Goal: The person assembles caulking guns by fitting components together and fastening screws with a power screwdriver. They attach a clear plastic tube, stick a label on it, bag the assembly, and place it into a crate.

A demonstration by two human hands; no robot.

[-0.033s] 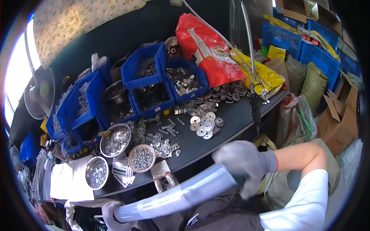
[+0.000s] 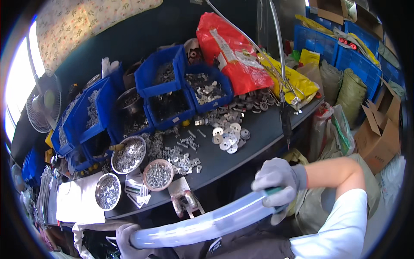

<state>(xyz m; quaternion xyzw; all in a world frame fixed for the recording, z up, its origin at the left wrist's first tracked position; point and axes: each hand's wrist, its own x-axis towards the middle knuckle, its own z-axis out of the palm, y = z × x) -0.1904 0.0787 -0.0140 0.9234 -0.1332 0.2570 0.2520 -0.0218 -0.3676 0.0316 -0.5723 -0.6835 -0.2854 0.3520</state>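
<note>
A long, shiny, translucent pale-blue plastic tube [image 2: 202,224] lies across in front of me, looking curved in this view. My left hand [image 2: 127,241], in a grey glove, is closed round its left end. At the right end, my grey-gloved right hand [image 2: 276,185] has its fingers wrapped over the end, where something dark green [image 2: 273,190] shows; part of that is hidden by the fingers. The tube is in front of the bench's near edge. Just beyond it, a small metal fixture [image 2: 184,200] with worn prongs sticks out from the edge.
On the dark bench [image 2: 224,168] stand bowls of small metal parts [image 2: 129,155], blue bins [image 2: 166,93], loose springs and round discs [image 2: 230,137]. Red [image 2: 233,60] and yellow bags lie behind. A hanging tool [image 2: 285,123] is near the right edge. Cartons [image 2: 377,138] stand right.
My right hand has turned on the tube's right end and moved slightly right, so the fingers and green part show more plainly. My left hand keeps its hold at the other end.
</note>
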